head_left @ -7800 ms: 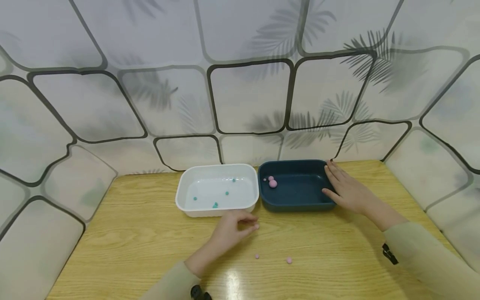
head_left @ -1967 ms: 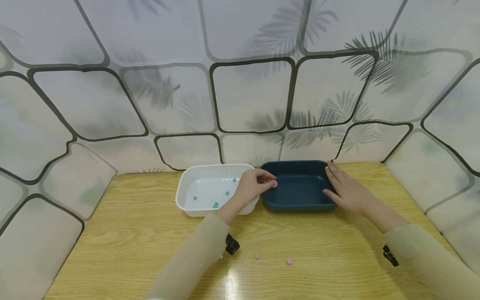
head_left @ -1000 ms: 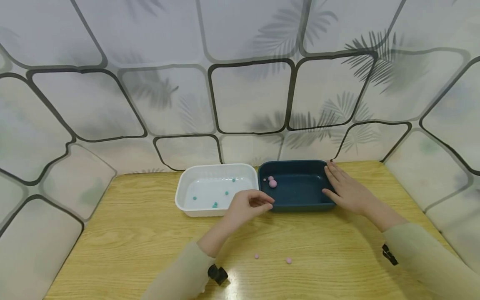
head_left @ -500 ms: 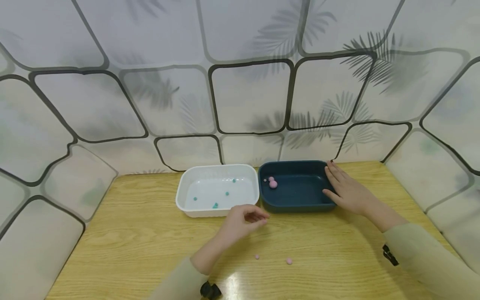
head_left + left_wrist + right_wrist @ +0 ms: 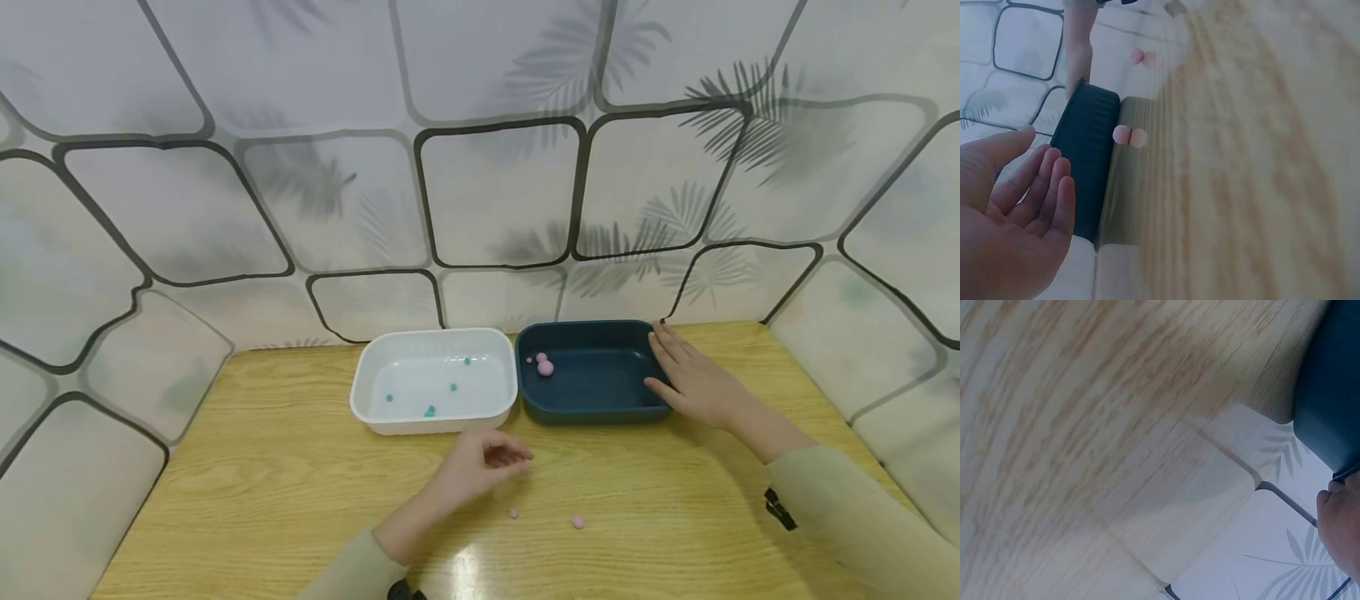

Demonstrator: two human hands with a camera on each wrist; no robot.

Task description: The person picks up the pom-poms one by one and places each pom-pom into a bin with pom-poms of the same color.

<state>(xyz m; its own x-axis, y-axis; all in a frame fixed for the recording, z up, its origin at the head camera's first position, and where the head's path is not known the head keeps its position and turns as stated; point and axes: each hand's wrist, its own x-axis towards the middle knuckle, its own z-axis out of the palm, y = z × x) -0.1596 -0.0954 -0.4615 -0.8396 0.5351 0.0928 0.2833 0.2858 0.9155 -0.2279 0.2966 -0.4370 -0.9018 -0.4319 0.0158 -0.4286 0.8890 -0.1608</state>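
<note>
My left hand hovers over the table just in front of the white tray. Its fingers are loosely curved, with nothing visible between them in the left wrist view. Two small pink balls lie nearest it on the wood: a tiny one and a slightly larger one. With fingers extended, my right hand rests on the right end of the dark blue tray. Inside that tray, near its left wall, sit a larger pink ball and two smaller ones.
Several small teal balls are spread over the white tray's floor. Both trays stand side by side at the back of the wooden table, before a patterned wall covering.
Two seconds ago my left fingers were at the larger pink ball in the dark blue tray. The hand has since drawn back toward the table's front, leaving the ball there. My right hand stays put.
</note>
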